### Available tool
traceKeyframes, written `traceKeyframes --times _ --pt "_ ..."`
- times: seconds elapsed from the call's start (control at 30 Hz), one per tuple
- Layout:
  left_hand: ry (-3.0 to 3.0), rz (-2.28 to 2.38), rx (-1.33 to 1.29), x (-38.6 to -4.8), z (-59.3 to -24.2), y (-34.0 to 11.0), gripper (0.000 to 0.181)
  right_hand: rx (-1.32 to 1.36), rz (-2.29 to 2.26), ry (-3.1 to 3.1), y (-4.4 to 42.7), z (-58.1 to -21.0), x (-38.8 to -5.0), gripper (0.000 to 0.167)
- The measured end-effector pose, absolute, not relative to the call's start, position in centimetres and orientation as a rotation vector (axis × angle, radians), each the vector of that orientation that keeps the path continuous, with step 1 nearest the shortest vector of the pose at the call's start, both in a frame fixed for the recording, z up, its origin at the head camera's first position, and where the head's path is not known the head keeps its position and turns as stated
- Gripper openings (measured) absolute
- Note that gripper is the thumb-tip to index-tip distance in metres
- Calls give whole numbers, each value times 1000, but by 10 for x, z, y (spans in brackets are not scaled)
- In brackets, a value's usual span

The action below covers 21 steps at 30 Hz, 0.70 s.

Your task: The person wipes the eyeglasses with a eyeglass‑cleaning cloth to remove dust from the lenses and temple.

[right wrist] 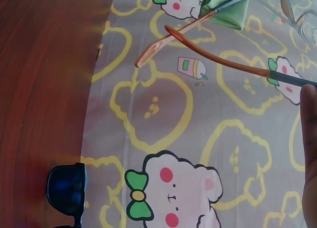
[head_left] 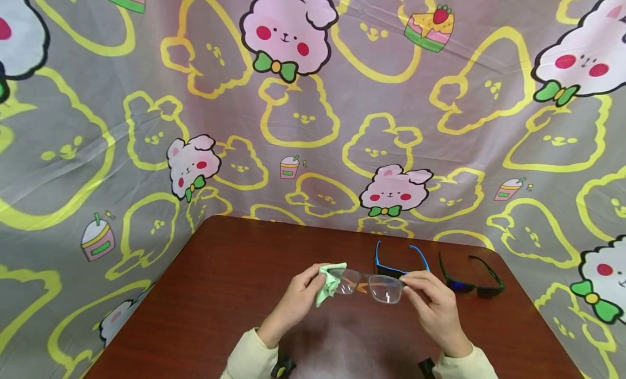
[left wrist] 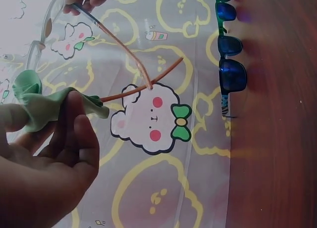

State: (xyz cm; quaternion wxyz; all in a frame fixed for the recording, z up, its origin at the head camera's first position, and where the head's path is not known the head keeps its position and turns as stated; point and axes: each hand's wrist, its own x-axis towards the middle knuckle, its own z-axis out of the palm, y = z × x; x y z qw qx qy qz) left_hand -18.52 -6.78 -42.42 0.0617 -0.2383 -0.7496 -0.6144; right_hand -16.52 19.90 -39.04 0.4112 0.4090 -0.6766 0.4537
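A pair of eyeglasses (head_left: 386, 290) with a clear frame and brown temple tips is held up above the table, both lenses facing the head camera. My left hand (head_left: 295, 297) pinches a light green cloth (head_left: 329, 286) folded over the outer end of the left lens. At the opposite end, thumb and fingers of my right hand (head_left: 435, 303) grip the frame near the hinge. In the left wrist view, the temples (left wrist: 131, 93) are unfolded and cross in that view. The cloth hides part of the left lens and its hinge.
Blue-framed sunglasses (head_left: 389, 272) lie behind the right hand on the brown table (head_left: 235, 270). Dark green-black sunglasses (head_left: 461, 286) lie to their right. A patterned cloth curtain (head_left: 313, 167) rises along the table's back and sides.
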Motion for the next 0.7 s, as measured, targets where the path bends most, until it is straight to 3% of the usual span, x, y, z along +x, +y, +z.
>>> traceKeyframes --times 0.3,0.47,0.7 --pt "-2115 -2044 -764 -187 -421 -67 33 1092 1244 -1781 202 -397 -165 12" --pt "-2084 -2099 -645 -188 -422 -67 33 1105 1246 -1832 202 -399 -164 10" --pt "-2093 -2178 -509 -189 -422 -68 23 1096 1262 -1914 202 -400 -161 40"
